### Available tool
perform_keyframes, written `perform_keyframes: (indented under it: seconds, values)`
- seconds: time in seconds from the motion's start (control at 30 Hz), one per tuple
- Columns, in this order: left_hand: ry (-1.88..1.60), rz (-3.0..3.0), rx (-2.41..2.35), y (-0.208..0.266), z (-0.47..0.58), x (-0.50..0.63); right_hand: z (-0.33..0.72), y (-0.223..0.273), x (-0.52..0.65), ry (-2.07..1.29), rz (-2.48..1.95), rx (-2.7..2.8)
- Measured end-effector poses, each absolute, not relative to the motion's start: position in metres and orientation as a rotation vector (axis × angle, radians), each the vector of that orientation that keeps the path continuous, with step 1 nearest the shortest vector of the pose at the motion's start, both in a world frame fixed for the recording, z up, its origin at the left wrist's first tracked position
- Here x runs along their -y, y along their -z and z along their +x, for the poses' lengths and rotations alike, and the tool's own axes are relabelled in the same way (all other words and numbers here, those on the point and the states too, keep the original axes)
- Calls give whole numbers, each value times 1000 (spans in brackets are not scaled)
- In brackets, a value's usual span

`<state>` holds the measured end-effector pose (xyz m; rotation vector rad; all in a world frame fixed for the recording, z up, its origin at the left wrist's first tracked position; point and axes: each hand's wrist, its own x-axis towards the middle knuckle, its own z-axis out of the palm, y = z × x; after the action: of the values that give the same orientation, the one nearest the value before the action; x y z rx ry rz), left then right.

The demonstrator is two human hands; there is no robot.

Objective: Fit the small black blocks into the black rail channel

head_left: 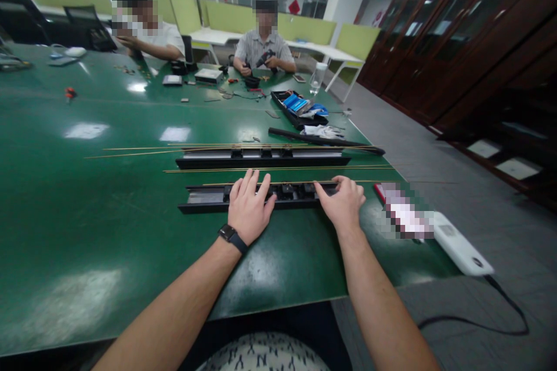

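Note:
A black metal channel point(204, 207) with a silver inside lies lengthwise on the green table, and several small black blocks point(287, 190) sit in it. My left hand point(250, 203) rests over its left half with fingers stretched out and the thumb apart. At the right end, my right hand point(343, 200) grips the channel between thumb and fingers; the fingertips are partly hidden behind its far side. Thin brass-coloured rods point(278, 170) run just beyond it. A second, similar channel point(261, 161) lies parallel farther away, with more rods along it.
A phone point(402, 208) and a white device with a cable point(461, 243) lie at the right edge. Farther back are a long black bar point(326, 140), white gloves point(322, 131) and a black tray point(300, 110). Two people sit across the green table point(130, 232); one holds a power drill point(264, 58).

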<state>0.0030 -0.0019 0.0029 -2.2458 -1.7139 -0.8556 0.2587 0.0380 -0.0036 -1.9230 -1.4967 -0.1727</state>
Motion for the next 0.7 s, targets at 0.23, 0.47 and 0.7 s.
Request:
perform_keyframes:
  seconds: [0.23,0.47,0.7]
  values:
    - [839,-2227,1698,0,2,0,256,3,-39,195,-1938,1474]
    - [858,-2232,1688,1,2,0,254,1,-40,180,-1943,1459]
    - [857,-2236,1689,0,2,0,252,-1,-40,169,-1953,1452]
